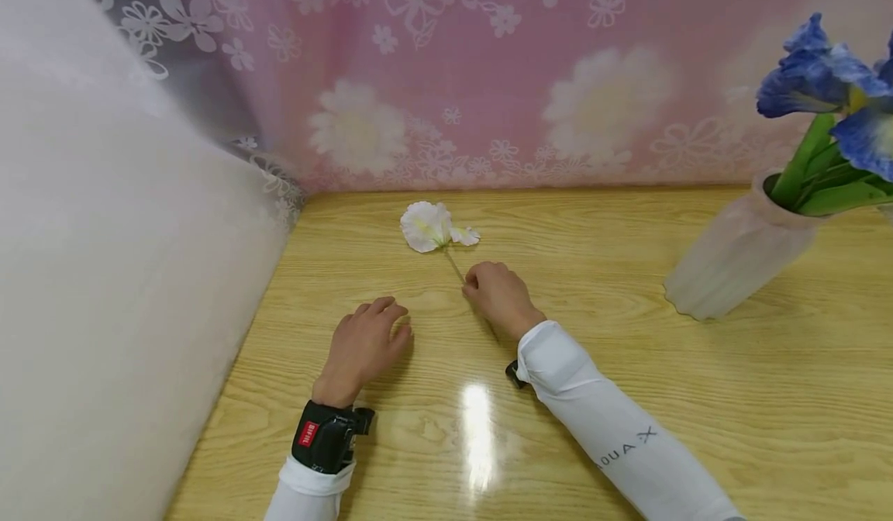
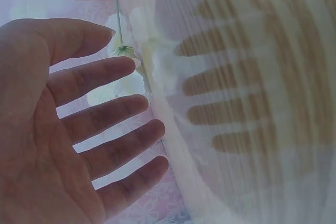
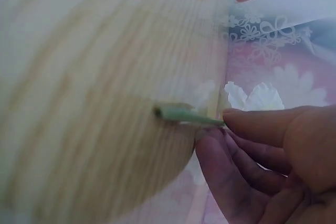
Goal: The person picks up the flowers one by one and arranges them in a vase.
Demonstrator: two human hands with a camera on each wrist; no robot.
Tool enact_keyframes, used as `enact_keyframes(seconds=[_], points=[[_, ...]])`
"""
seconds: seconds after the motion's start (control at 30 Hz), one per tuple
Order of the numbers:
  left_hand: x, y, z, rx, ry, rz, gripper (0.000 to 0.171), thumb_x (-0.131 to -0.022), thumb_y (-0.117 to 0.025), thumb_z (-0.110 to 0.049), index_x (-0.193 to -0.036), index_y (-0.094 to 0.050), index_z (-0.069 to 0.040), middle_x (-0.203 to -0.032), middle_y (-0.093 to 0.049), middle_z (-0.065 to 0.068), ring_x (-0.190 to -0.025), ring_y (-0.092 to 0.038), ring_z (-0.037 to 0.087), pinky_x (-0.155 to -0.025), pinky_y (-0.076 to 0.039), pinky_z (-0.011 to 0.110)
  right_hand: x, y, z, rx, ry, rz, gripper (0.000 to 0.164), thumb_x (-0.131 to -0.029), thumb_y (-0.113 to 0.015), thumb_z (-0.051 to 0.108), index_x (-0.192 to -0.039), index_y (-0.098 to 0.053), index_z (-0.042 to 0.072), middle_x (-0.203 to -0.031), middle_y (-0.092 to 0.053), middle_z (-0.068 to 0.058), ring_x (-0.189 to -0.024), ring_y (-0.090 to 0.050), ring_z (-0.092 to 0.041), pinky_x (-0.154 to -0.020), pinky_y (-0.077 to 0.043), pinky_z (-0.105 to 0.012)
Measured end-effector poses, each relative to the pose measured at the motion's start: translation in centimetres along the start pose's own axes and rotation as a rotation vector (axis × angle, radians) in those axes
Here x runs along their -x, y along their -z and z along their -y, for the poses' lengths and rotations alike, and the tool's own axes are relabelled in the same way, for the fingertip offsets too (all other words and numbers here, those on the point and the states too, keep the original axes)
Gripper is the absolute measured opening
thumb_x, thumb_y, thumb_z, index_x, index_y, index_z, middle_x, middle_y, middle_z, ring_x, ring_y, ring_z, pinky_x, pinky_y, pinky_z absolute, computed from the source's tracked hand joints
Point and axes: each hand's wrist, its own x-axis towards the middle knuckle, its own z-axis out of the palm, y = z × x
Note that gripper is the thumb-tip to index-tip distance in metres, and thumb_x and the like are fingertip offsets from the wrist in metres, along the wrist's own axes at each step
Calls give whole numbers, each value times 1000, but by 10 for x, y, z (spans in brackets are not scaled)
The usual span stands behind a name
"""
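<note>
Between thumb and fingertips, my right hand [image 1: 504, 298] pinches the thin green stem [image 3: 186, 115] of a white artificial flower [image 1: 425, 227]. Its ruffled head points toward the back of the table, and the cut end of the stem sticks out past the fingers in the right wrist view. To the left of the flower, my left hand [image 1: 364, 341] hovers close over the wood with its fingers spread and nothing in them. In the left wrist view its palm [image 2: 31, 129] shows bare, with the flower partly hidden behind the thumb and index finger.
At the right a pale ribbed vase [image 1: 743, 253] holds blue irises [image 1: 812, 79] with green leaves. The glossy wood-grain table [image 1: 593, 428] meets a pink flowered curtain [image 1: 481, 102] at the back. A white sheet [image 1: 118, 273] borders the left side.
</note>
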Motion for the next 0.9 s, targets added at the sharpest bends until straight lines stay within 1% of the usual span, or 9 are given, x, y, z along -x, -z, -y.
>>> enact_keyframes(seconds=[0.1,0.17,0.23,0.3,0.4,0.47,0.6,0.73,0.9], points=[[0,0,0,0,-1,-2,25,-93,-59,-24,-113,-69,-11,-126,-58,14,-110,-57,33,-82,-48,52,0,1,0,5,-9,19,17,-93,-60,12,-98,-75,6,-90,-69,-5,-69,-59,-14,-63,-50,-32],[0,-1,0,1,-3,-3,25,-93,-59,-24,-113,-69,-11,-126,-58,14,-110,-57,33,-82,-48,53,0,2,0,1,-23,30,19,-93,-59,11,-100,-75,4,-96,-70,-8,-70,-61,-15,-65,-51,-33],[0,-1,0,1,-5,-3,25,-93,-59,-24,-113,-69,-11,-126,-58,14,-110,-57,33,-82,-48,53,0,3,1,-11,-30,34,19,-92,-59,9,-99,-75,4,-94,-70,-8,-65,-58,-14,-62,-49,-31],[-1,-2,0,2,-5,1,26,-93,-59,-24,-113,-68,-11,-127,-58,14,-110,-57,33,-82,-48,53,1,3,1,-30,-33,41,18,-92,-58,9,-93,-75,4,-84,-69,-6,-58,-52,-13,-57,-45,-29],[-1,-2,0,4,-3,10,27,-94,-59,-24,-116,-67,-11,-128,-57,14,-111,-56,34,-83,-48,53,2,5,2,-53,-33,42,18,-92,-57,8,-87,-74,4,-73,-64,-4,-54,-45,-12,-54,-40,-27],[-2,-2,0,6,-2,11,29,-94,-59,-25,-119,-66,-11,-129,-56,14,-112,-55,34,-84,-47,54,5,7,1,-69,-35,34,17,-92,-57,8,-88,-72,3,-74,-64,-4,-56,-47,-11,-56,-42,-28],[-3,-2,-2,9,-2,5,34,-94,-59,-26,-124,-63,-10,-132,-54,15,-114,-53,36,-86,-46,55,8,12,1,-124,-54,7,17,-93,-57,10,-100,-72,4,-88,-68,-4,-66,-59,-12,-66,-51,-31],[-4,-2,-4,14,-11,-7,38,-94,-59,-27,-129,-60,-10,-135,-52,16,-117,-51,38,-88,-44,56,11,18,-1,-174,-47,-18,17,-95,-58,14,-102,-70,4,-90,-68,-5,-70,-61,-15,-66,-51,-32],[-7,-1,-6,15,-26,-11,48,-95,-58,-35,-137,-53,-13,-141,-46,16,-124,-45,37,-94,-40,58,15,26,-6,-184,-10,-98,15,-96,-60,16,-101,-70,6,-89,-67,-3,-77,-61,-15,-70,-51,-32]])
